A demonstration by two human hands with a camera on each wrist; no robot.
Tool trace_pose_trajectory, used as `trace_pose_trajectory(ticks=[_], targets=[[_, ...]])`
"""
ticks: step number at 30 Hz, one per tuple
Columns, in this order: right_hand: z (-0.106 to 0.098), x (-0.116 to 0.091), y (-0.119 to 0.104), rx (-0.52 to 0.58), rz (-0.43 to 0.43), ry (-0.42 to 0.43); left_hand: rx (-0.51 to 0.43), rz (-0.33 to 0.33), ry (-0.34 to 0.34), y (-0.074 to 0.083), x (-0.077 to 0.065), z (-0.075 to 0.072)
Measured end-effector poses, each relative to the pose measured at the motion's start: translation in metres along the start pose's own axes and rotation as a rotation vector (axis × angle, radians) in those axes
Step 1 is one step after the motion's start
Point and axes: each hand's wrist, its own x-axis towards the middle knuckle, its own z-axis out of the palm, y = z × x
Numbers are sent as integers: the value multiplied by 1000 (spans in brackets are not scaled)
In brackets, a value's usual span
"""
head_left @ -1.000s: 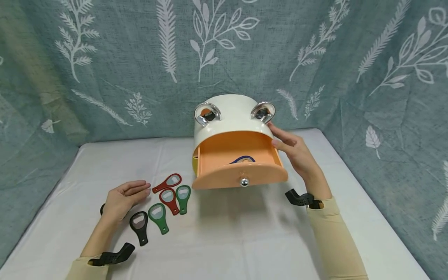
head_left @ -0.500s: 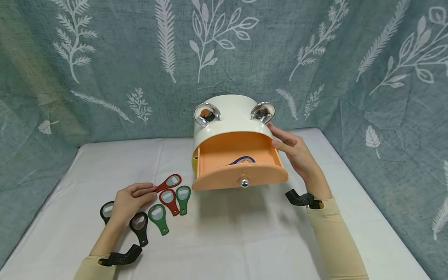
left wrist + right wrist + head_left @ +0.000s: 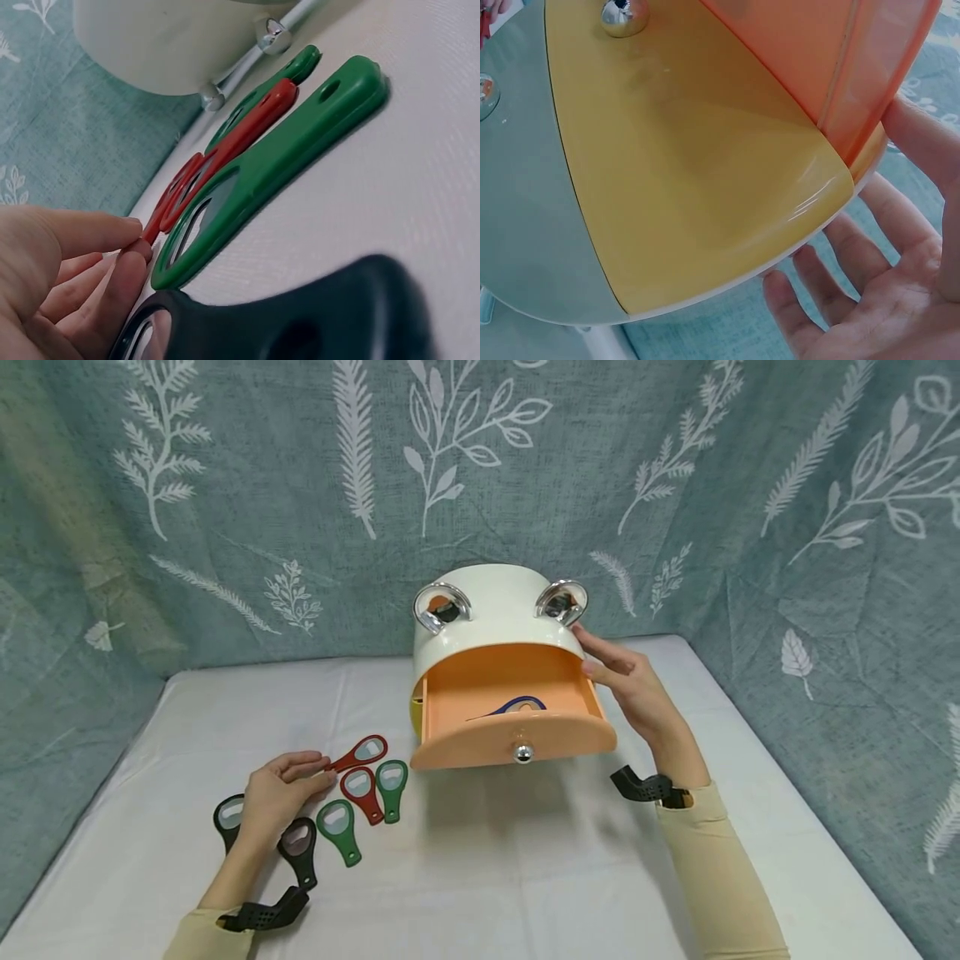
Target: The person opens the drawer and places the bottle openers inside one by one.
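My left hand (image 3: 281, 793) pinches the handle end of a red bottle opener (image 3: 348, 761) between thumb and fingertips; the opener lies at the far side of a group on the table. Beside it are a second red opener (image 3: 371, 810), two green openers (image 3: 392, 804) and a black opener (image 3: 303, 866). Another black one (image 3: 227, 810) is partly hidden by my left wrist. My right hand (image 3: 633, 685) rests, fingers loosely extended, against the side of a white frog-like cabinet (image 3: 495, 610). Its orange drawer (image 3: 517, 741) is pulled out, with a blue opener (image 3: 521, 702) inside.
A yellow drawer front (image 3: 697, 172) sits below the orange drawer in the right wrist view. Two silver-ringed eyes (image 3: 562, 602) stick out from the cabinet top. Behind the white-covered table (image 3: 465, 893) hangs a green leaf-patterned curtain (image 3: 300, 502).
My left hand has moved right, toward the cabinet, and taken the red opener's handle end in its fingertips. A black opener has come into sight behind my wrist. My right hand stays put.
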Motion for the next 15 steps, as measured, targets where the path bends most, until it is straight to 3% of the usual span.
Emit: trace_pose_trajectory(ticks=[10, 15], targets=[[3, -1, -1, 12, 12, 19, 76, -24, 50, 4, -3, 1], [2, -2, -3, 10, 14, 18, 49, -16, 38, 4, -4, 1]])
